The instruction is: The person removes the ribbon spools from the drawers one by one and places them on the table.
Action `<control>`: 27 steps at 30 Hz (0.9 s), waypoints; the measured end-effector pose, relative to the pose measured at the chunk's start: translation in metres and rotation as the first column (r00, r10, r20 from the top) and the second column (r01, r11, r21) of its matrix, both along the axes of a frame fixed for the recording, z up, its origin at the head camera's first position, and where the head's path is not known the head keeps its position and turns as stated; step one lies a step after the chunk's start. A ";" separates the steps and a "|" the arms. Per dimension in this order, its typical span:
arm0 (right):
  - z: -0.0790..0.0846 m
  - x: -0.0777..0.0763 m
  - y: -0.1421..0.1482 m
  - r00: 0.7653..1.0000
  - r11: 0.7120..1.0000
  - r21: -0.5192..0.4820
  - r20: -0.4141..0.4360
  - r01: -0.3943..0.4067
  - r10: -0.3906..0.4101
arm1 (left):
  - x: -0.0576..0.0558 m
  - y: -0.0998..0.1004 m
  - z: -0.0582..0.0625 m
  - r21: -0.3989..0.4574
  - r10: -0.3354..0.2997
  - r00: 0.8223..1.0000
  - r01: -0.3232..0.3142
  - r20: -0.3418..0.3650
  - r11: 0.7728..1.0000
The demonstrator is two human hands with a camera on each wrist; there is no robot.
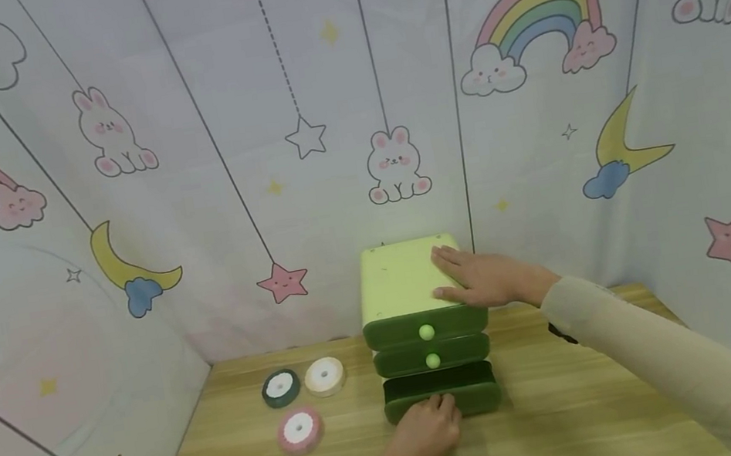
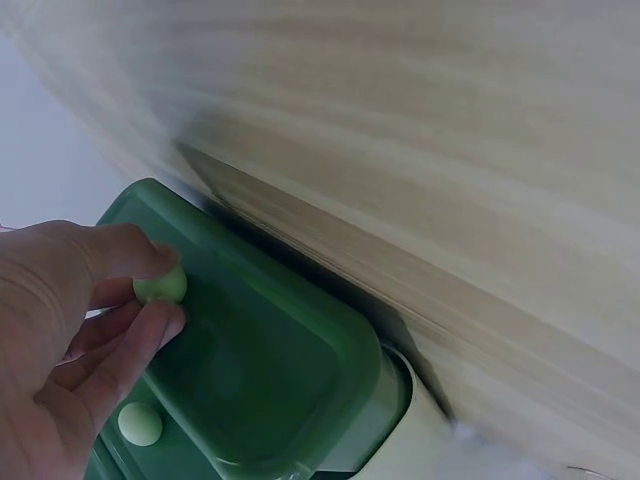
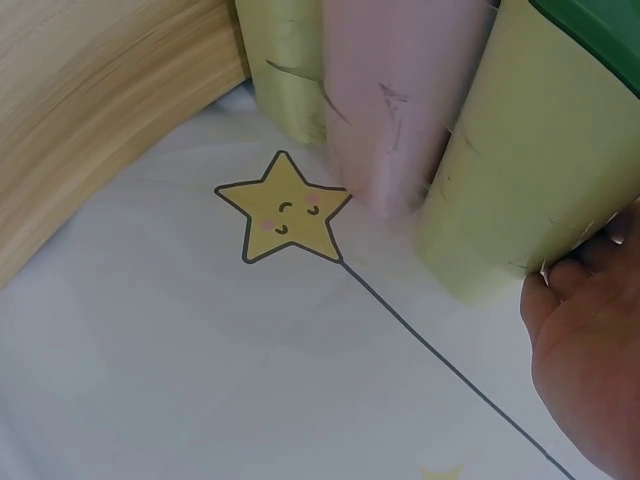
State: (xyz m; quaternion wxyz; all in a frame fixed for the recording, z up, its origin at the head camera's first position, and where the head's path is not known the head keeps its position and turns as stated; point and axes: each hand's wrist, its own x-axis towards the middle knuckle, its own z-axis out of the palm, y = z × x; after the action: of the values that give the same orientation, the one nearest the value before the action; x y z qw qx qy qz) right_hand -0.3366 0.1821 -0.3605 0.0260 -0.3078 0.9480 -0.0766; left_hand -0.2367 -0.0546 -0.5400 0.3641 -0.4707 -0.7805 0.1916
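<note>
A small drawer cabinet [image 1: 397, 278] with a pale yellow-green top and dark green drawer fronts stands on the table by the back wall. Its bottom drawer [image 1: 481, 398] is pulled partway out; the two drawers above it look closed. My left hand [image 1: 422, 434] is at that drawer's front, and in the left wrist view its thumb and fingers pinch the round light-green knob [image 2: 160, 286]. My right hand [image 1: 492, 276] rests on the right part of the cabinet's top, fingers extended. The right wrist view shows the cabinet's yellow-green and pink side sections [image 3: 400, 110].
Left of the cabinet, three ribbon spools lie on the wooden table [image 1: 572, 401]: a dark green spool [image 1: 271, 398], a cream spool [image 1: 337, 382] and a pink spool [image 1: 301, 445]. A printed cloth backdrop [image 1: 218, 225] surrounds the table behind and at the sides.
</note>
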 end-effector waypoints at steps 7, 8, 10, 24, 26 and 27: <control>-0.001 -0.003 0.000 1.000 1.000 0.015 -0.005 0.003 -0.003 | -0.005 0.001 0.005 -0.036 0.037 0.998 -0.035 0.045 0.999; -0.002 -0.003 0.000 1.000 1.000 0.017 -0.005 0.004 -0.004 | -0.006 0.002 0.006 -0.041 0.039 0.998 -0.037 0.052 0.998; -0.002 -0.003 0.001 1.000 1.000 0.017 -0.004 0.003 -0.003 | -0.008 0.002 0.006 -0.050 0.044 0.998 -0.042 0.054 0.998; -0.006 -0.004 0.002 1.000 1.000 0.006 -0.012 -0.001 0.001 | -0.026 0.007 0.001 -0.043 0.056 0.998 -0.056 0.005 0.998; -0.006 -0.005 0.002 1.000 1.000 0.010 -0.014 0.001 -0.001 | -0.029 0.006 0.000 -0.045 0.068 0.998 -0.067 0.014 0.997; -0.006 -0.005 0.002 1.000 1.000 0.013 -0.015 0.001 -0.001 | -0.030 0.005 0.000 -0.046 0.072 0.997 -0.071 0.019 0.996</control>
State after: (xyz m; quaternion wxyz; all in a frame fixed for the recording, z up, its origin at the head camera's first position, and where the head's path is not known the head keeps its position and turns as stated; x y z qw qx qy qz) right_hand -0.3420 0.1843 -0.3668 0.0208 -0.3077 0.9488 -0.0680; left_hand -0.2664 -0.0493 -0.5395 0.3380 -0.4524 -0.7961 0.2175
